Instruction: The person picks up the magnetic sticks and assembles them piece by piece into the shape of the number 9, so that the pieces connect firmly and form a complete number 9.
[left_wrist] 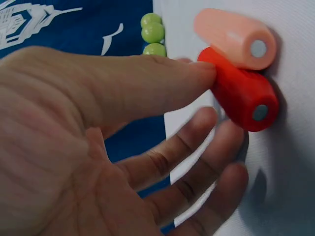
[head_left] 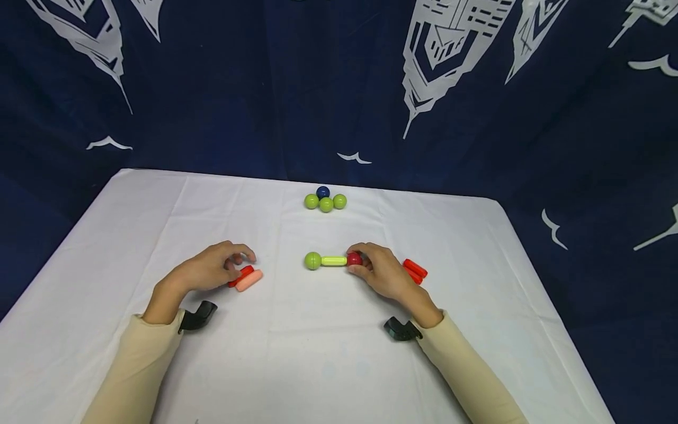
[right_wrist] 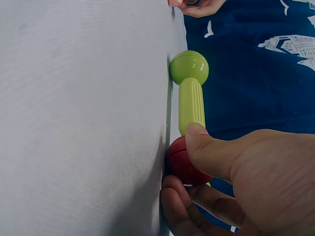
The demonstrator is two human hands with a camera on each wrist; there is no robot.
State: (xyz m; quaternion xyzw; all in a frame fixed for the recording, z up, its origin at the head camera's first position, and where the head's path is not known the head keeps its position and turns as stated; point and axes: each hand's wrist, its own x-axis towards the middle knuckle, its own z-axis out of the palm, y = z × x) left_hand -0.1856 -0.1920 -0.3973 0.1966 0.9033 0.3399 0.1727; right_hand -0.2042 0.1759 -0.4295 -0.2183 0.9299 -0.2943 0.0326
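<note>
Three green balls [head_left: 325, 205] and one blue ball [head_left: 323, 192] sit bunched near the far edge of the table [head_left: 296, 365]. Mid-table, one yellow-green stick [head_left: 333, 261] lies in line between one end green ball [head_left: 312, 261] and one red ball [head_left: 354, 259], which the right hand [head_left: 384, 275] pinches. Two red sticks [head_left: 416, 268] lie near that hand's wrist. One lone red stick [left_wrist: 246, 93] and one pink stick [left_wrist: 236, 37] lie together by the left hand [head_left: 209, 266], fingers spread, thumb overlapping the red one. Bare cloth separates the left pair from the row.
</note>
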